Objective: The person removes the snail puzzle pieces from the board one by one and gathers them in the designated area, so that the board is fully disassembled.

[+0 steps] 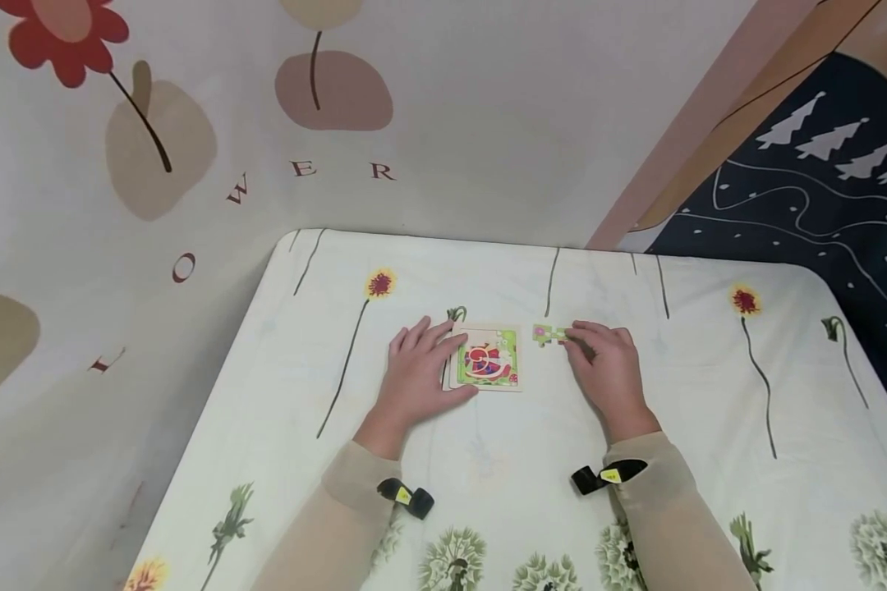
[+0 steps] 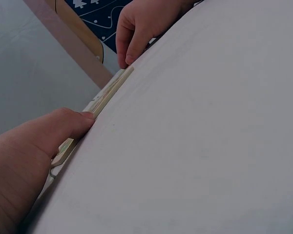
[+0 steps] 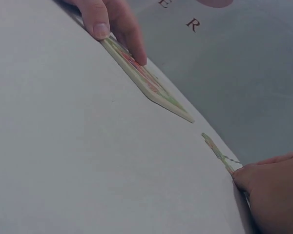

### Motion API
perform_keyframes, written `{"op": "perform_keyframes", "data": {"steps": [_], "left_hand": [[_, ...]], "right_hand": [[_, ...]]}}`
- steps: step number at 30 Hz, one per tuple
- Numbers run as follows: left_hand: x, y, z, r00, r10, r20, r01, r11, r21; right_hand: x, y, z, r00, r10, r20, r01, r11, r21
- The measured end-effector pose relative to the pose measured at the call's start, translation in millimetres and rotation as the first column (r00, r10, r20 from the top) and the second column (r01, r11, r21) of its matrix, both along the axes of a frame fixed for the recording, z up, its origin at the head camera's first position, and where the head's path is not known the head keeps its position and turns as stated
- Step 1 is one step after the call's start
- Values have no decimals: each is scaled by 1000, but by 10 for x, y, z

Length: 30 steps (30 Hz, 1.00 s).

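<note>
One floral-clothed table [image 1: 517, 468]; printed wall [image 1: 488, 164] beyond. Left hand [image 1: 417, 373]: fingers spread on one jigsaw board [image 1: 488, 366]. Right hand [image 1: 610, 369]: pinching jigsaw pieces [image 1: 542, 333], at least two.

Left hand [image 3: 112, 19] touching board [image 3: 142, 78]; right hand [image 3: 276, 190] apparently pinching pieces [image 3: 213, 146].

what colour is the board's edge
The board's edge is pale cream, clearest in the right wrist view.

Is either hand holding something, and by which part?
The right hand pinches the right end of a small green puzzle section. The left hand rests spread over the left side of the square board.
</note>
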State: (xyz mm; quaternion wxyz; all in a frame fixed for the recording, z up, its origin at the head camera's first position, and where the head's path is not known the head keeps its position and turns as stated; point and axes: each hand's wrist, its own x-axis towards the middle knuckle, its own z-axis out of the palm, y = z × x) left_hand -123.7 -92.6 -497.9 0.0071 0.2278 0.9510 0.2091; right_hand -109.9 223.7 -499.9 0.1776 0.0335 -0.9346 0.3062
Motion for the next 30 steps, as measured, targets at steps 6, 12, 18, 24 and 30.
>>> {"op": "perform_keyframes", "data": {"steps": [6, 12, 18, 24, 30], "left_hand": [[6, 21, 10, 1000, 1, 4, -1, 1000, 17], [-11, 26, 0, 1000, -7, 0, 7, 1000, 24], [-29, -16, 3, 1000, 5, 12, -5, 1000, 0], [-22, -21, 17, 1000, -1, 18, 1, 1000, -4], [8, -8, -5, 1000, 5, 21, -5, 1000, -10]], "right_hand": [[-4, 22, 6, 1000, -1, -1, 1, 1000, -4], [-11, -35, 45, 999, -27, -46, 22, 993, -116], [-54, -284, 96, 997, 66, -40, -68, 996, -65], [-47, -545, 148, 989, 132, 68, -135, 990, 35], [-74, -716, 142, 985, 84, 152, -98, 992, 86]]}}
